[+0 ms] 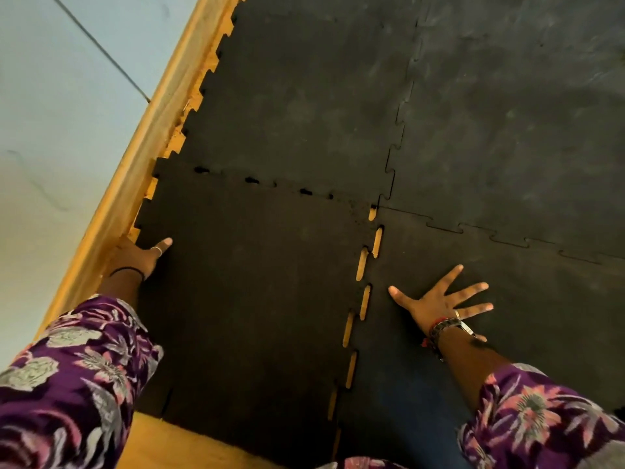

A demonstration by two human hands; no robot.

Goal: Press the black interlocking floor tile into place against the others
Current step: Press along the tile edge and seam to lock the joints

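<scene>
A loose black interlocking floor tile (250,292) lies at the lower left of the mat. Its toothed right edge stands a little apart from the neighbouring tile (527,319), with yellow floor showing in the gap (363,299). Its far edge partly meshes with the tile beyond (297,106), with small dark holes left along that seam. My left hand (145,253) grips the tile's left edge by the skirting, fingers curled around it. My right hand (439,301) lies flat with spread fingers on the neighbouring tile, just right of the gap.
A yellow wooden skirting (135,170) runs diagonally along the left, below a pale wall (50,113). Joined black tiles (507,113) cover the floor at the far right. Bare yellow floor (176,445) shows near me. My knee in dark trousers (399,418) rests on the mat.
</scene>
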